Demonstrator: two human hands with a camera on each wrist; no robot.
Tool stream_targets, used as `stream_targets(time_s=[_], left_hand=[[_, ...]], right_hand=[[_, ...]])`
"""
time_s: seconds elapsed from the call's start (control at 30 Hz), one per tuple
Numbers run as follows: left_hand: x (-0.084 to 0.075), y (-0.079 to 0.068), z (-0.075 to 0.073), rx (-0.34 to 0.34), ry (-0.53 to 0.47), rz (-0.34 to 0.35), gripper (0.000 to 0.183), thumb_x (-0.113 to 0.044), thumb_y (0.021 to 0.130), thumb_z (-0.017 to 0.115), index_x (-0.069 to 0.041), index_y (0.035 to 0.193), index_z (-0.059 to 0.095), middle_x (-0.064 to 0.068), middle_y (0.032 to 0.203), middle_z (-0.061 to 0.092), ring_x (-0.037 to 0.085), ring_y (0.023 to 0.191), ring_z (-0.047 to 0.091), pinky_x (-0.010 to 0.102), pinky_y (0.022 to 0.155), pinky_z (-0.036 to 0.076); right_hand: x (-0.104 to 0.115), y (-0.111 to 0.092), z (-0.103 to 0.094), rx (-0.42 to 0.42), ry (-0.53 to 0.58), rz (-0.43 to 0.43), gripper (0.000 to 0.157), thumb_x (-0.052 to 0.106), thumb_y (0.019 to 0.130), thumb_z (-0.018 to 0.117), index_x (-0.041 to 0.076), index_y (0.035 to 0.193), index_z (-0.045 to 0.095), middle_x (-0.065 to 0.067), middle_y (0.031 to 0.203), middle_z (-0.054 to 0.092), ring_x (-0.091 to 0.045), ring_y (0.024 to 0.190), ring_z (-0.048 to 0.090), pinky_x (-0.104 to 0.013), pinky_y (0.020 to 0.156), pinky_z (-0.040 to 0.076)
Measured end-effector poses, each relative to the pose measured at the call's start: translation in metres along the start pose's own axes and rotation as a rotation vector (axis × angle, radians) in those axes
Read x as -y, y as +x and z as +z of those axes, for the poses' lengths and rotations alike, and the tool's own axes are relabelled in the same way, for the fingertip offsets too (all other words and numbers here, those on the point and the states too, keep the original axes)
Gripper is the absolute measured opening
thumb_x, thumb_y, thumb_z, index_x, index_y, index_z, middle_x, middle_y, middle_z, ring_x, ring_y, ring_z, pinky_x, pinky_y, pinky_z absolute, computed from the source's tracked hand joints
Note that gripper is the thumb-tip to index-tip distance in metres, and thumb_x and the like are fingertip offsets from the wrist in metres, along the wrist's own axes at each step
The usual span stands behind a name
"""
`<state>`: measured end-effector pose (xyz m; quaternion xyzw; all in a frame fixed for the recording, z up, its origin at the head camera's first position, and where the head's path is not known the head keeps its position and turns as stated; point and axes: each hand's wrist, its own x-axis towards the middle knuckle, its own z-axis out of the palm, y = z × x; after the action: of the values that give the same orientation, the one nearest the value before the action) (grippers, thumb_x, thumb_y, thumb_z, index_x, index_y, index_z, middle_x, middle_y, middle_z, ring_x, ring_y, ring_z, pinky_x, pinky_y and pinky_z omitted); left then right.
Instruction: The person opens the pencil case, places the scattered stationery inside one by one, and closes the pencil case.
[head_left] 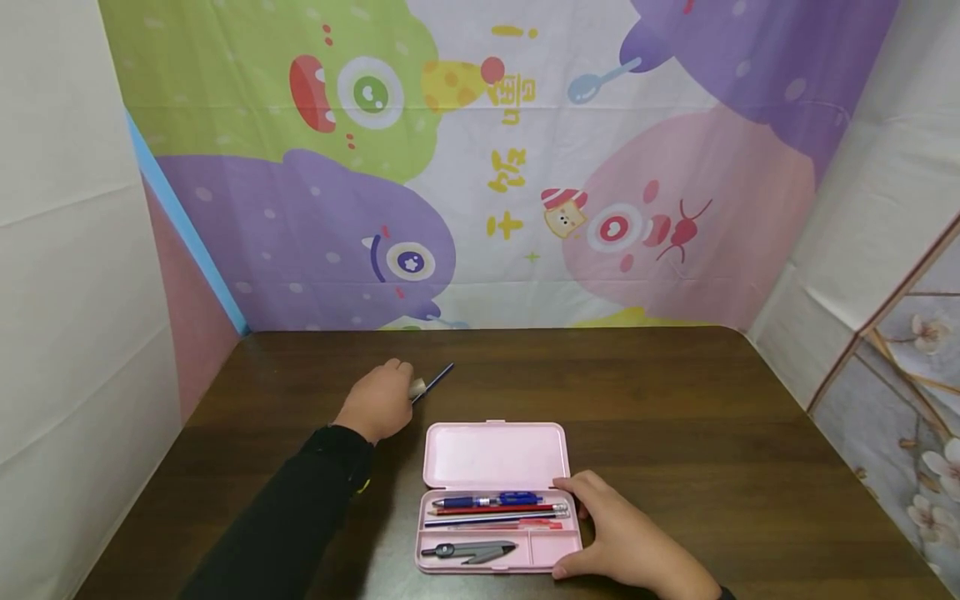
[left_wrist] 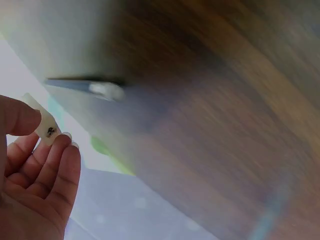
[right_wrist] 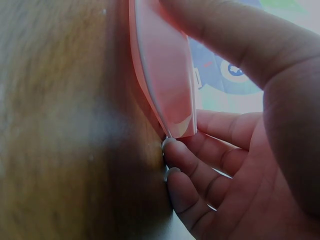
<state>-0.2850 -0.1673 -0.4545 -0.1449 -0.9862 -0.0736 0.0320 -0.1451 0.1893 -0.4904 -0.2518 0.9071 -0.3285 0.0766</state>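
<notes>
Between thumb and fingertips, my left hand pinches a small off-white eraser with a black mark on it. Just beyond that hand a dark blue pencil lies on the table; in the left wrist view its pale end is blurred. My right hand grips the right end of an open pink pencil case, thumb at the front corner and fingers at the back, by the hinge. In the case's long compartment lie a blue pen, pencils and a red pen. A grey compass occupies the front left compartment.
The case's lid lies folded back, away from me. Dark brown wood makes up the tabletop. A cartoon-printed cloth hangs behind its far edge, with pale cloth walls on both sides.
</notes>
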Motion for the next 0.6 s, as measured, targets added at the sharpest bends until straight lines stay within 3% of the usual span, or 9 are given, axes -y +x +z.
stream_targets(time_s=[0.33,0.47,0.6], left_hand=[[-0.05,-0.022,-0.015,-0.072,-0.178,0.056,0.017,-0.015,0.085,0.063,-0.01,0.101,0.06,-0.002,0.089,0.054,0.013,0.075,0.053,0.033,0.075,0.05],[-0.076,-0.032,-0.023,-0.116,-0.194,0.144,0.014,-0.016,0.084,0.062,-0.013,0.097,0.06,-0.005,0.084,0.052,0.011,0.071,0.049,0.031,0.07,0.047],[-0.102,-0.044,-0.026,-0.12,-0.136,0.252,0.017,-0.019,0.083,0.063,-0.014,0.099,0.06,-0.006,0.087,0.054,0.01,0.074,0.05,0.031,0.071,0.049]], right_hand=[[-0.002,0.0,0.0,0.003,-0.008,0.0,0.1,0.065,0.061,0.08,0.01,0.138,0.048,0.005,0.122,0.049,-0.01,0.099,0.052,-0.03,0.085,0.048],[-0.002,-0.001,0.0,-0.004,-0.012,0.002,0.1,0.064,0.061,0.081,0.01,0.138,0.048,0.005,0.122,0.049,-0.01,0.099,0.052,-0.03,0.085,0.048],[-0.003,-0.001,0.0,-0.001,-0.012,0.0,0.101,0.065,0.062,0.08,0.01,0.139,0.047,0.006,0.121,0.049,-0.009,0.099,0.052,-0.03,0.085,0.048]])
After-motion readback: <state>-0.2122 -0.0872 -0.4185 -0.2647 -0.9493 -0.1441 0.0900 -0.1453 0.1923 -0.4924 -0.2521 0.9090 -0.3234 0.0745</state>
